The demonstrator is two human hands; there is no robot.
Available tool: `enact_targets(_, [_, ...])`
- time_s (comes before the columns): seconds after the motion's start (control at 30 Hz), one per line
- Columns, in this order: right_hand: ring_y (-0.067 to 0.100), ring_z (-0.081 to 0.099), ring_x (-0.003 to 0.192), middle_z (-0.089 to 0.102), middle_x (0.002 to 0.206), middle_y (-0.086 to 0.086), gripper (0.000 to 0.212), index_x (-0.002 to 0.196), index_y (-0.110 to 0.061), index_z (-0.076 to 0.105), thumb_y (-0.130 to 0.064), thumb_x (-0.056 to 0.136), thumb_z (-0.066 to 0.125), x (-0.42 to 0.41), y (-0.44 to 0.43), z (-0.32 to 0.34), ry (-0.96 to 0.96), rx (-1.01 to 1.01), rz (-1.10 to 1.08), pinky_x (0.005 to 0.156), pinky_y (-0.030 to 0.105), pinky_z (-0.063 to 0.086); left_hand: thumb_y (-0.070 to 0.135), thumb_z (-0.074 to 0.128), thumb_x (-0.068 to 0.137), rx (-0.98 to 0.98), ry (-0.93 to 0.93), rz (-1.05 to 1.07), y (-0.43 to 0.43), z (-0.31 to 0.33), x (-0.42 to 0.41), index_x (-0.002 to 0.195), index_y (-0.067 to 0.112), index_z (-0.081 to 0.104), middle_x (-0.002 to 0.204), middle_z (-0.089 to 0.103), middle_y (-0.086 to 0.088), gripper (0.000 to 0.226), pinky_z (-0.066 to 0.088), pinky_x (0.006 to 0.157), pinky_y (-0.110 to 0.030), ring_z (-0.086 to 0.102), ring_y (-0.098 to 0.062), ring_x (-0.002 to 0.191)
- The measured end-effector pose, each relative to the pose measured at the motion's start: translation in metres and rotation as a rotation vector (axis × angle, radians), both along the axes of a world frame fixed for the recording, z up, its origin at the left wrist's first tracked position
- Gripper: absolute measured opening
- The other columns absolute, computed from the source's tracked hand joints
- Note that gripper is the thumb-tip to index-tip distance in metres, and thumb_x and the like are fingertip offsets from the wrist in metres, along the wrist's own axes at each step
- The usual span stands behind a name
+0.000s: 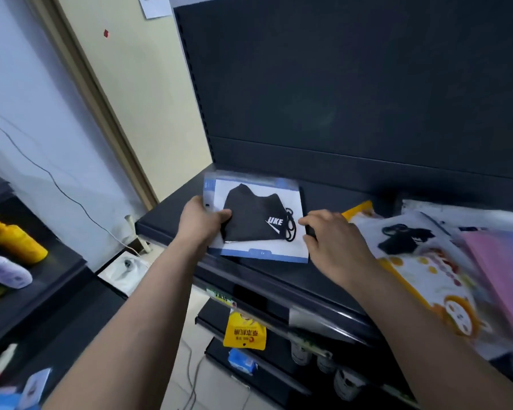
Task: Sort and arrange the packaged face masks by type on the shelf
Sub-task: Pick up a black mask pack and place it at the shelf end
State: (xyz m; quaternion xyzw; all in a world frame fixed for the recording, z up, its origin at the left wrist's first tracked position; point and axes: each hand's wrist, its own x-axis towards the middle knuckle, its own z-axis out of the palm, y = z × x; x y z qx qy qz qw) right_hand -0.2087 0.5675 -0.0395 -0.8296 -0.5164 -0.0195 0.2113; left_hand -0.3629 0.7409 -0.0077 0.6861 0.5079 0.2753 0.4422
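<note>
Mask pack (258, 220) lies lengthwise left-right | left hand (200, 221), right hand (333, 242) grip its ends

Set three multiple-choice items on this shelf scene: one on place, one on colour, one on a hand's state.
1. The mask pack lies: A on the floor; B at the shelf's left end; C on a bottle.
2. The far-right pack is: A green; B black; C pink.
3. The left hand: A grips the mask pack; B hangs idle; C holds a bottle.
Key: 1 B, it lies by the shelf's left edge; 2 C, its face is pink; 3 A, the thumb lies over the pack's left edge.
</note>
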Motion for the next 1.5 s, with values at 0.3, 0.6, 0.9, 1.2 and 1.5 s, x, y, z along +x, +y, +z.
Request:
enact_targets(0.3, [0.021,0.055,0.108,0.057,0.121,-0.005,0.027,0.118,-0.027,0.056,-0.028,0.093,0.046,0.017,0.063,-0.012,-0.004,-0.224,0.062,0.086,0.037,0.041,0.056,0.074,0.071,0.376,0.704,-0.705,0.019,-0.036,0.043,0.142,0.036,0.04,0.147,0.038,0.005,0.081,0.037,0.107,-0.043,0.033,-0.025,0.135])
enact_targets(0.6, [0.02,0.044,0.127,0.037,0.148,-0.005,0.04,0.136,-0.029,0.043,-0.025,0.096,0.042,0.006,0.08,-0.019,0.065,-0.287,0.043,0.101,0.038,0.033,0.047,0.076,0.074,0.391,0.803,-0.782,0.054,-0.031,0.046,0.143,0.036,0.03,0.154,0.026,0.007,0.084,0.037,0.107,-0.047,0.029,-0.022,0.138])
enact_targets(0.9, [0.019,0.058,0.117,0.071,0.104,-0.005,0.023,0.098,-0.028,0.069,-0.012,0.082,0.063,-0.001,0.02,-0.01,-0.078,-0.106,-0.399,0.096,0.041,0.04,0.052,0.065,0.083,0.495,0.92,-0.913,0.056,-0.01,0.072,0.139,0.021,0.037,0.146,0.038,-0.001,0.07,0.036,0.107,-0.04,0.033,-0.026,0.136])
enact_targets(1.2, [0.022,0.061,0.102,0.068,0.105,-0.003,0.023,0.103,-0.029,0.067,-0.026,0.081,0.062,-0.008,-0.052,0.014,-0.083,-0.104,-0.642,0.087,0.033,0.042,0.037,0.055,0.094,0.492,0.395,-1.073,-0.043,-0.01,0.137,0.118,0.021,0.062,0.119,0.065,-0.004,0.03,0.049,0.091,-0.037,0.059,-0.024,0.111])
enact_targets(1.5, [0.012,0.046,0.124,0.051,0.134,-0.012,0.049,0.117,-0.035,0.057,-0.067,0.082,0.047,0.004,-0.121,0.007,0.034,-0.236,-0.692,0.099,0.034,0.036,0.048,0.051,0.093,0.696,0.524,-1.003,-0.114,-0.019,0.183,0.127,0.014,0.054,0.124,0.057,-0.009,0.048,0.041,0.087,-0.035,0.048,-0.031,0.116])
